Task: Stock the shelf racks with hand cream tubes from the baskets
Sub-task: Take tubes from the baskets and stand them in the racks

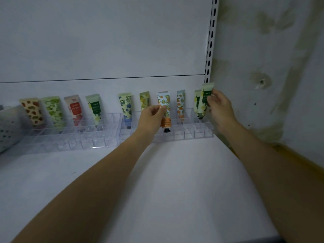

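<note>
The left hand (154, 114) pinches an orange-patterned tube (165, 111) by its middle, thumb and fingertips closed on it, cap down just above the front cells of the right-hand clear rack (192, 132). The right hand (219, 106) grips a green tube (206, 100) near its top, fingers curled around its right edge; the tube stands upright with its cap down in the rack's far right corner, just in front of another pale green tube (197, 99). Between the two hands an orange-and-blue tube (181, 106) stands in the back row; left of the left hand stand a yellow tube (144, 100) and a blue-flowered tube (125, 107).

A second clear rack (70, 137) sits to the left, touching the first, with four tubes leaning along its back row and its front cells bare. A white perforated basket (8, 127) lies at the shelf's left edge. The white shelf (157, 190) in front of the racks is open. A slotted upright (210, 41) and a stained wall (271, 67) close the right side.

Labels carry small print too blurred to read.
</note>
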Demonstrator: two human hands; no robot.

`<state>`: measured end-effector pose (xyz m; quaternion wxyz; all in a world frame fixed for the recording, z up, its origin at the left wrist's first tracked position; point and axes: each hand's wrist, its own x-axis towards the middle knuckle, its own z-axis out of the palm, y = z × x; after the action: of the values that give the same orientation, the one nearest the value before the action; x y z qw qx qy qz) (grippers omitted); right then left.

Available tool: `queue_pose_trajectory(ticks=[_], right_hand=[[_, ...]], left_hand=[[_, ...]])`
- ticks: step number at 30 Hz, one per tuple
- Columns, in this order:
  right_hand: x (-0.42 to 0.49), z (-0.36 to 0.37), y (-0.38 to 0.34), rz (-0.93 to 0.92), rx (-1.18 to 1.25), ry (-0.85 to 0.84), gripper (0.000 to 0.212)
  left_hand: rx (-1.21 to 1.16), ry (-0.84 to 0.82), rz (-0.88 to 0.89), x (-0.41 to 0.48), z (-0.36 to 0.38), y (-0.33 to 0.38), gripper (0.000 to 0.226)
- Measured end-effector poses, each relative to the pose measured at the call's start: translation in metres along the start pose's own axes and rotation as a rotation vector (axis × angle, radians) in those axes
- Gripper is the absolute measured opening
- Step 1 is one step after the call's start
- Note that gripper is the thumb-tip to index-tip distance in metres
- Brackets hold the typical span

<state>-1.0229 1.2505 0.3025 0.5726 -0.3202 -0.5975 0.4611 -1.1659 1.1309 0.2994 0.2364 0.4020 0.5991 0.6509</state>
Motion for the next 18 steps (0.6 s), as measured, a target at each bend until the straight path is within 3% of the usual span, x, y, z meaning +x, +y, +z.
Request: queue_pose_trajectory(ticks=[9, 12, 14, 16, 18], right_hand=[[0.001, 0.009, 0.020, -0.013, -0.350, -0.009, 0.037], [-0.005, 0.009, 0.013, -0.134, -0.620, 0.124, 0.040], [-0.013, 0.009, 0.000, -0.327, -0.687, 0.218, 0.036], [-0.021, 0.014, -0.015, -0.406, -0.537, 0.128, 0.022], [-0.033, 0.026, -0.025, -0.310, -0.388, -0.087, 0.018]], left_hand=[[-0.020, -0.001, -0.008, -0.002, 0.000, 0.000, 0.016], [-0.024, 0.010, -0.002, -0.002, -0.001, -0.002, 0.011], [-0.030, 0.032, -0.008, -0.001, -0.001, -0.002, 0.021], [-0.039, 0.035, -0.007, -0.001, -0.002, -0.002, 0.023], [-0.040, 0.009, 0.021, -0.003, -0.002, -0.001, 0.012]])
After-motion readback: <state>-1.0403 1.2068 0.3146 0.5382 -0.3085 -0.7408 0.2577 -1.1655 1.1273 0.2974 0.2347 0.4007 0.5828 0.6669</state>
